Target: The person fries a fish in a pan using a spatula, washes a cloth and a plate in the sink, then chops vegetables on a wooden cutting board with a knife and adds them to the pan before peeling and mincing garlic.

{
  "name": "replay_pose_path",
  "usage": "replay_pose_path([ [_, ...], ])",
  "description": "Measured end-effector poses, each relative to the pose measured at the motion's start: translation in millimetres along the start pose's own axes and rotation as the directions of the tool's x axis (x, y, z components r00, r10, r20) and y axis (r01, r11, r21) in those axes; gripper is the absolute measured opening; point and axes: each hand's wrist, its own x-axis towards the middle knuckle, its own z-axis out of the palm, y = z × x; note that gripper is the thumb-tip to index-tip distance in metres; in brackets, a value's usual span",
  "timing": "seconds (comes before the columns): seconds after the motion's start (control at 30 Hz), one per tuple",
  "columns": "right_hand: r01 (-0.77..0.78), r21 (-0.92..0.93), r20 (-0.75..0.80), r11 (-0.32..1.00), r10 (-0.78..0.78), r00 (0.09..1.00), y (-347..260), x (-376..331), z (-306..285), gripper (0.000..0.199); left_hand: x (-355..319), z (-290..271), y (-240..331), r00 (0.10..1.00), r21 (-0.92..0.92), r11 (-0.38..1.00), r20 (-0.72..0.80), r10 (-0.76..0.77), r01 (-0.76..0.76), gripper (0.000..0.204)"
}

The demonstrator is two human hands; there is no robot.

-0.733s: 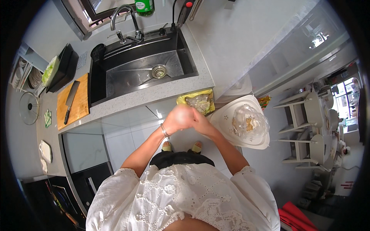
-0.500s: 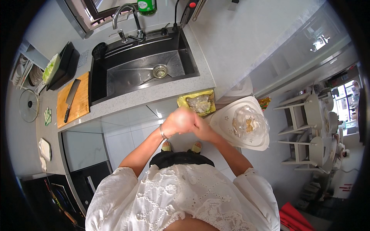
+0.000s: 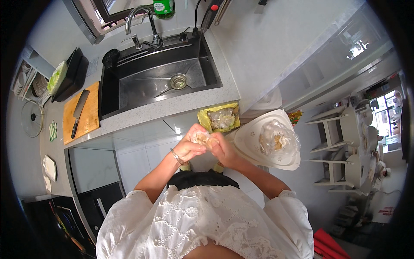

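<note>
Near the middle of the frame the left hand (image 3: 191, 146) and the right hand (image 3: 224, 149) meet, fingers curled closed around a small pale lump of food (image 3: 202, 138) held between them. Just above, a yellow bag (image 3: 219, 118) sits open with a crumpled clear wrapper inside. To the right, a white plate (image 3: 252, 140) carries a clear plastic bag (image 3: 278, 138) with tan food in it. A dark sink (image 3: 159, 80) fills the upper middle, with a green bottle (image 3: 164, 7) at the top edge behind the tap. At the left, a cleaver (image 3: 79, 112) lies on a wooden cutting board (image 3: 90, 118).
</note>
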Motion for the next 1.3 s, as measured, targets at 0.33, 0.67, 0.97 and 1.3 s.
replay_pose_path([
  [0.33,-0.307,0.768,0.316,0.562,0.084,0.945,3,1,-20,0.034,7,3,29,0.999,0.063,0.998,0.041,-0.025,0.023,0.055],
  [0.67,-0.045,0.911,-0.024,0.409,0.163,0.986,28,-70,-50,0.029,55,12,-1,0.963,0.193,0.943,-0.023,-0.270,0.269,0.043],
  [0.97,0.464,0.841,-0.541,0.277,0.435,0.720,64,-219,-64,0.034,191,55,-153,0.903,0.646,0.696,0.023,-0.429,0.314,0.044],
  [1.3,0.619,0.719,-0.669,0.317,0.557,0.492,71,-281,-99,0.027,317,62,-297,0.987,0.928,-0.371,-0.031,-0.160,-0.031,0.058],
])
